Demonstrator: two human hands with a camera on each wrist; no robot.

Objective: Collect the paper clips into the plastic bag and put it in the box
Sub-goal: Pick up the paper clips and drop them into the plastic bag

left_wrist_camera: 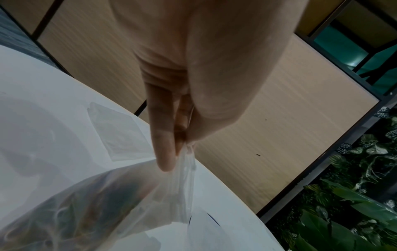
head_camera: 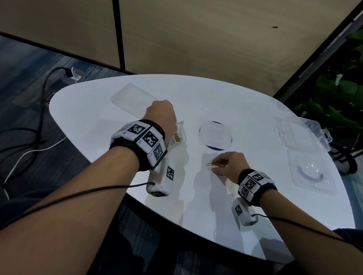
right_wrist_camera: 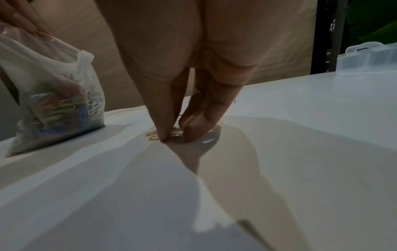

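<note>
- Left hand (head_camera: 161, 113) pinches plastic bag (right_wrist_camera: 58, 101) top, holding it upright w/ mouth up for loading.
- Right hand (head_camera: 230, 162) pinches last paper clips (right_wrist_camera: 154, 135) off surface (head_camera: 250, 114).

Thin clear plastic bag (right_wrist_camera: 53, 95); smooth glossy white table (head_camera: 250, 110).

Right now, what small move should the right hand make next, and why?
Probably close the pinch and lift: the right hand has fingertips down on the yellow paper clips on the white table, while the left hand holds the clear plastic bag nearby.
</note>
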